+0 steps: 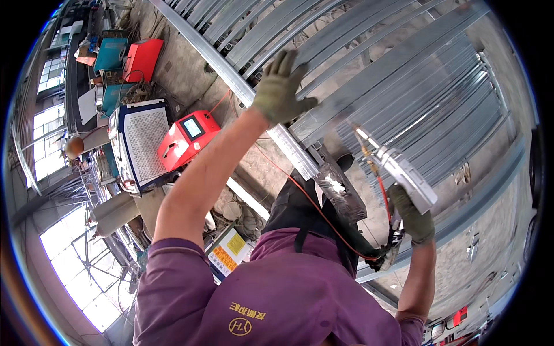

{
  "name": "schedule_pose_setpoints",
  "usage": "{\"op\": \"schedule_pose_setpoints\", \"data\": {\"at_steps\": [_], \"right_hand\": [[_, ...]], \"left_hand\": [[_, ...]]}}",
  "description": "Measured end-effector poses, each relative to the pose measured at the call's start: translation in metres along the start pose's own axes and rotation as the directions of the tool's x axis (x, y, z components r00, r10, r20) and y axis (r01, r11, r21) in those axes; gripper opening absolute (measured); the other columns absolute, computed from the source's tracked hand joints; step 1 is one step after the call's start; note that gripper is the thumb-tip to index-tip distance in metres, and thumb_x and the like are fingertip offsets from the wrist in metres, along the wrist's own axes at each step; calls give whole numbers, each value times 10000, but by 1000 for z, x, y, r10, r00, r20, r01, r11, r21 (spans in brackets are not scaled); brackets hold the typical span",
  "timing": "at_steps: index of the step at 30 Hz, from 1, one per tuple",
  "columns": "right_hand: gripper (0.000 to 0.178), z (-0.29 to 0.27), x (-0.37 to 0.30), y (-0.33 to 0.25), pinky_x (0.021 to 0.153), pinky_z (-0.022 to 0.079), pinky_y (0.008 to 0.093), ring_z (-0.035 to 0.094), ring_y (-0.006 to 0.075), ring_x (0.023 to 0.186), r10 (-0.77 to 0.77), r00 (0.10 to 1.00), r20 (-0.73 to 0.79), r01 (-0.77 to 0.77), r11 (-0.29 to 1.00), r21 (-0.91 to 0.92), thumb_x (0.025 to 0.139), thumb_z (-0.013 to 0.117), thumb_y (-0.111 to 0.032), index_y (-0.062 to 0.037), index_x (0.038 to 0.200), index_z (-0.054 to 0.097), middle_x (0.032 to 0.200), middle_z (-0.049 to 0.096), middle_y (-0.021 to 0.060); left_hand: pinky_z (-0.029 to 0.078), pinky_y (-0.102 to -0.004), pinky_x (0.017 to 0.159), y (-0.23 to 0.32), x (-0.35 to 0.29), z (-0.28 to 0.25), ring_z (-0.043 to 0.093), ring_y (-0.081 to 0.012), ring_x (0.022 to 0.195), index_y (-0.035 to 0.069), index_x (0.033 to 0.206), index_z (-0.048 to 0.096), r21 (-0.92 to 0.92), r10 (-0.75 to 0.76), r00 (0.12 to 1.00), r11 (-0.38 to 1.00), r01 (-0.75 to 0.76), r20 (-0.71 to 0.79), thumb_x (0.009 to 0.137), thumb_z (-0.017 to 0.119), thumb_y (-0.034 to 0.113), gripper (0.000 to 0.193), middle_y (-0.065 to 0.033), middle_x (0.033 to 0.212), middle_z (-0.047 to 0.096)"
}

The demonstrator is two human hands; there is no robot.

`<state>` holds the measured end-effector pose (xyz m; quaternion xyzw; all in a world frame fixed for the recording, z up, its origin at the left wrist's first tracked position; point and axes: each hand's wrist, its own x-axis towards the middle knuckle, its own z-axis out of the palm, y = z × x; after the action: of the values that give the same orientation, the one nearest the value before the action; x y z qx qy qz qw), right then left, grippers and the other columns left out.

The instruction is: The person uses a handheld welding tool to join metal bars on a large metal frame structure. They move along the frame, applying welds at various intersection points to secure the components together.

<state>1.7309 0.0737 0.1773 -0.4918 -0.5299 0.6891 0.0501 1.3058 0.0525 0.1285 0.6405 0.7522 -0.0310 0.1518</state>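
My right hand (411, 214), in an olive work glove, grips a silver welding gun (405, 173) at the right. The gun's thin nozzle points up and left over grey metal slats, and a thin wire guide tube (372, 166) runs beneath it. A red hose and a dark cable trail from its handle. My left hand (281, 92), gloved the same way, is raised with fingers spread over the long metal rail (231, 72). It holds nothing; whether it touches the metal I cannot tell. Broad flat bars (398, 75) stretch away beyond both hands.
On the left stand a red box with a small screen (187, 138) and a white, blue-edged machine (144, 135). An orange-red line (300, 187) crosses in front of my body. A dark metal block (340, 190) sits at the rail's near end. More red and teal equipment (141, 60) stands farther off.
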Motion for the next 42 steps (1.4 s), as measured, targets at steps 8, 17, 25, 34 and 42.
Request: {"op": "schedule_pose_setpoints", "data": {"at_steps": [8,17,25,34,42], "right_hand": [[371,57,25,-7,862,585,333,708,149,1004,-109,970,216,109,994,10,1055,764,-218,-12,1360,709,1151,779,68],[372,80,63,-8,811,569,317,664,122,945,-70,942,328,35,993,111,1045,767,-196,-7,1360,705,1118,756,63],[361,91,81,-15,828,574,298,683,115,998,2,931,366,-29,997,67,1049,766,-171,2,1359,705,1159,761,71],[388,99,92,1,882,598,319,735,157,1075,-71,917,392,44,996,77,1029,794,-177,-4,1364,702,1209,775,95],[385,102,89,0,892,607,318,748,161,1097,-124,919,374,114,992,48,1015,812,-160,-17,1357,710,1219,778,93]], "left_hand": [[60,-541,1365,46,77,21,14,-382,1699,113,1745,243,142,233,920,947,-289,314,817,825,684,1235,-231,1821,80],[58,-534,1366,40,76,33,8,-356,1702,139,1741,283,136,235,923,948,-286,304,787,818,726,1242,-191,1832,75],[31,-530,1366,33,76,38,-9,-345,1703,139,1737,302,109,256,924,949,-297,285,753,826,747,1269,-181,1836,61],[26,-547,1363,31,78,41,-5,-367,1701,129,1726,332,115,270,921,943,-311,280,731,809,790,1287,-205,1831,56],[26,-545,1365,29,80,46,-6,-358,1702,125,1725,334,100,274,921,945,-311,276,728,815,788,1290,-200,1832,55]]}}
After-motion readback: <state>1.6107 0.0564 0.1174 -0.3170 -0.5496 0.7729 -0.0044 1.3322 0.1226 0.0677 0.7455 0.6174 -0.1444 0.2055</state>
